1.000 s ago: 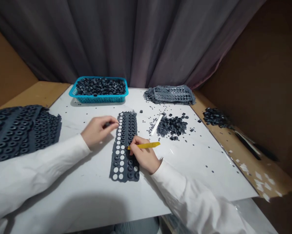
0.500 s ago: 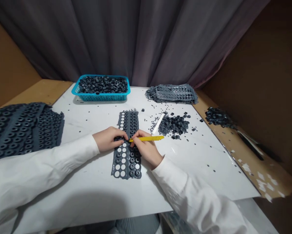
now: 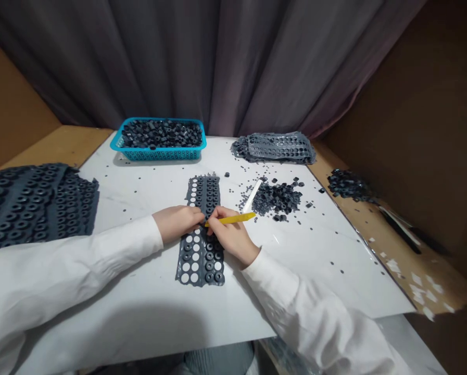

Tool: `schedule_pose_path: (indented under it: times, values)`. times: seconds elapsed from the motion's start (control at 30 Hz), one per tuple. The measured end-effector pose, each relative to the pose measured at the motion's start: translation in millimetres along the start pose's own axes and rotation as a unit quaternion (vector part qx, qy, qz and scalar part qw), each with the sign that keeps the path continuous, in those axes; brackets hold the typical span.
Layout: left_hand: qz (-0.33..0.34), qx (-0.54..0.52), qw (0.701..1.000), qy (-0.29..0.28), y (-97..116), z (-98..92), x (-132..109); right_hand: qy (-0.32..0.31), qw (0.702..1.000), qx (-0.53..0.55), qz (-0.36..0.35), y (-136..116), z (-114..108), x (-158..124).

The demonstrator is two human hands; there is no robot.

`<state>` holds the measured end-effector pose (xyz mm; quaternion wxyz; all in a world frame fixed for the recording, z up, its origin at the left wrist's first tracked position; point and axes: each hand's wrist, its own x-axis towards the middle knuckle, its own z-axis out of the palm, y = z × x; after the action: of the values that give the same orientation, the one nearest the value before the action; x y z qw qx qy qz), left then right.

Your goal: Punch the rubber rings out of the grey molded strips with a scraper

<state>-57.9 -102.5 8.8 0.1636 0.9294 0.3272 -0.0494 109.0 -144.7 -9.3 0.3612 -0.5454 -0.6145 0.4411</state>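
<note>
A dark grey rubber strip (image 3: 202,263) lies lengthwise before me on the white board, studded with rows of black rings; white round gaps show where rings are absent. My left hand (image 3: 177,223) rests over its left side, fingers pressed together and curled down at the middle. What those fingertips hold, if anything, is hidden. From the right, my right hand (image 3: 232,235) is closed round a slim yellow pen-like tool (image 3: 239,217). The tool's tip points left onto the strip, close beside my left fingertips, and its back end sticks out to the right.
A blue basket (image 3: 161,154) full of black pieces stands at the back left. Ringed rubber sheets (image 3: 14,208) lie left, and stacked strips (image 3: 280,147) back right. A white stick (image 3: 252,196) touches a pile of black bits (image 3: 282,199). A dark-handled tool (image 3: 401,229) lies far right.
My left fingers have drawn closer together and lie flatter over the strip. The yellow tool has tilted slightly in my right hand. The whole view has shifted a little.
</note>
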Motion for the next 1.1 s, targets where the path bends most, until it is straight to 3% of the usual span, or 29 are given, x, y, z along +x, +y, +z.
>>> schedule_pose_path:
  times: [0.1,0.17,0.27,0.37,0.43,0.5,0.57,0.7,0.87,1.1]
  values:
    - [0.025,-0.026,0.999,0.033,-3.1,-0.2,-0.3,0.002,1.000,-0.005,0.006,0.5,0.0,0.2]
    - [0.026,-0.095,0.991,0.085,-11.0,-9.0,-2.4,0.002,1.000,-0.003,0.013,1.3,0.1,0.1]
    - [-0.081,-0.205,0.950,0.219,-35.1,-36.5,-9.7,0.003,1.000,0.001,0.011,3.7,-0.1,-0.6]
    - [-0.197,-0.266,0.903,0.274,-72.4,-67.7,-17.5,-0.001,1.000,0.015,-0.002,6.7,-0.3,-2.5]
    - [-0.245,-0.231,0.900,0.276,-100.1,-83.7,-18.1,-0.004,1.000,0.029,-0.007,8.2,0.0,-4.1]
    - [-0.283,-0.120,0.911,0.275,-126.3,-95.4,-12.1,-0.002,0.999,0.039,-0.011,8.9,0.8,-5.5]
    - [-0.296,-0.008,0.910,0.288,-148.9,-104.4,0.7,0.007,0.999,0.041,-0.016,8.8,2.0,-6.5]
    - [-0.300,0.086,0.902,0.299,-180.8,-119.6,38.2,0.012,0.999,0.035,-0.020,7.3,3.7,-7.9]
    - [-0.296,0.131,0.902,0.284,-196.8,-132.1,89.3,0.017,0.999,0.023,-0.022,6.0,2.6,-8.8]
    - [-0.279,0.129,0.924,0.227,-195.5,-137.2,143.9,0.018,1.000,0.001,-0.008,2.5,2.0,-10.2]
